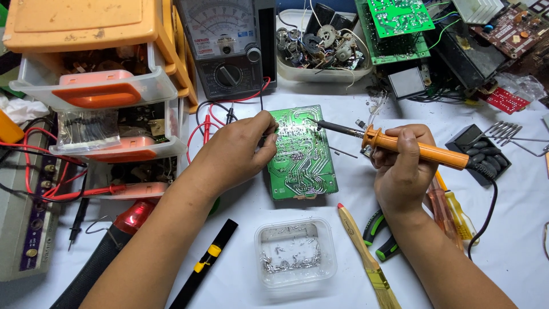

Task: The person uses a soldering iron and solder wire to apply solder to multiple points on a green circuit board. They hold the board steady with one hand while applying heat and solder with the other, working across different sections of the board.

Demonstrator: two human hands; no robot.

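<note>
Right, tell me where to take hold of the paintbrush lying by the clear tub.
Grip the paintbrush around its bare wooden handle, near the middle, coming from above. It lies flat on the white table, red tip pointing away, bristles toward the near edge. The right hand and pliers crowd its right side; the left is freer.

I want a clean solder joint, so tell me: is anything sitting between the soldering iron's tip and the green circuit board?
Nothing visible does. The soldering iron in the right hand has its tip right at the upper part of the green circuit board, with bare board beneath. The left hand grips the board's left edge, clear of the tip.
</note>
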